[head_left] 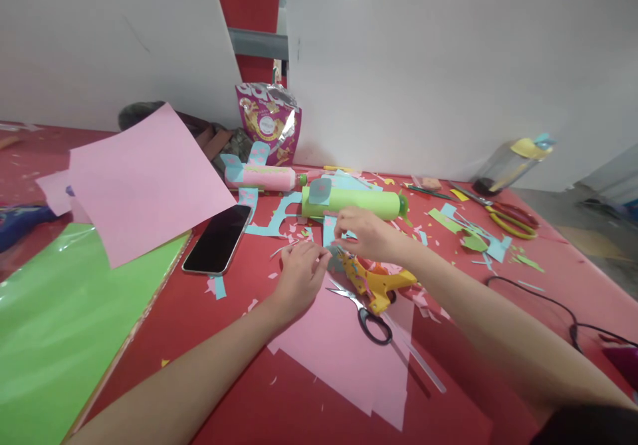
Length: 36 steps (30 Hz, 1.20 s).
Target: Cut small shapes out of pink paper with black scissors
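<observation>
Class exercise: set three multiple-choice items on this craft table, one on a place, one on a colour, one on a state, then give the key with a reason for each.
1. Where does the phone lie?
A. left of the hands
B. on the green tube
C. beside the yellow scissors

2. What colour is the sheet under the left hand?
A. blue
B. pink
C. white

3. The phone's screen is
A. lit
B. cracked
C. dark

Key: A, it lies left of both hands, by the green sheet; B, the sheet is pink; C, the screen is black.

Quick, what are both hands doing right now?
Left hand: fingers pinched shut on a small blue paper piece.
Right hand: fingers curled, pinching the same piece.
</observation>
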Tool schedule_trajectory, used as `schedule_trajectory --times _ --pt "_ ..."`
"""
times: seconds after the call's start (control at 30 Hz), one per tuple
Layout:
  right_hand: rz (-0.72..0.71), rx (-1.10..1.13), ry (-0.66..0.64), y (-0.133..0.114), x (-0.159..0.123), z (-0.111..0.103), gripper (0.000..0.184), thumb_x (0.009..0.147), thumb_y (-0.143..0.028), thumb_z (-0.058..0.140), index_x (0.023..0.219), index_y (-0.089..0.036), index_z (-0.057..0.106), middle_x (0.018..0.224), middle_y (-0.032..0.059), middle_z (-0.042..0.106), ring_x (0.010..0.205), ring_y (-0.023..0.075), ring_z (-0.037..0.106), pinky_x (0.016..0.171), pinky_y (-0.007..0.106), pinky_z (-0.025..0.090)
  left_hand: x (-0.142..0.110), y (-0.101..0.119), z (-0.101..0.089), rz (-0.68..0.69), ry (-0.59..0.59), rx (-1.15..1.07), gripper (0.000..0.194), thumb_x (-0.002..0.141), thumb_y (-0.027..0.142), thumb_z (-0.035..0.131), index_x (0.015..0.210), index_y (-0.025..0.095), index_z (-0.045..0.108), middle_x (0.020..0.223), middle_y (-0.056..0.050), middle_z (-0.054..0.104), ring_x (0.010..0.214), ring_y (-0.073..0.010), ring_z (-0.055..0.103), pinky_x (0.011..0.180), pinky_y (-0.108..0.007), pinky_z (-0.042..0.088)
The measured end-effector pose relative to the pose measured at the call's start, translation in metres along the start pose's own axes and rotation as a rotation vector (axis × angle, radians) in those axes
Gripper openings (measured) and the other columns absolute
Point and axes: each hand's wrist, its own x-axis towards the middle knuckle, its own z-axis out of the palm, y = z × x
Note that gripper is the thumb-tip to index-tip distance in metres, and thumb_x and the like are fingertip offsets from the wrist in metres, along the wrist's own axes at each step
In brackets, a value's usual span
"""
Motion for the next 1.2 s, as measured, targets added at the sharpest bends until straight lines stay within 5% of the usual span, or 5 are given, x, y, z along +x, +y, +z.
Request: schedule_trajectory --times 0.3,1.2 --pt "0.130 -0.154 0.002 0.022 0.012 0.011 0.007 0.073 -0.020 0.058 0.069 -0.015 0.063 0.082 0.0073 0.054 0.083 0.0214 0.045 0.067 0.032 0.030 0.002 -0.001 0.004 -0.079 0.011 0.018 0.016 0.079 0.013 0.039 0.082 0.019 0.054 0.101 -0.005 0.058 0.099 -0.0192 0.049 0.083 -0.036 0.031" --pt "0.065 -0.287 -0.005 0.030 0.007 0.013 0.023 0.078 -0.009 0.043 0.078 -0.018 0.064 0.081 0.0074 0.049 0.080 0.0200 0.041 0.066 0.030 0.026 0.003 -0.002 0.004 -0.062 -0.038 0.069 0.017 0.078 0.014 0.039 0.084 0.019 0.054 0.109 -0.005 0.055 0.106 -0.0189 0.045 0.086 -0.037 0.029"
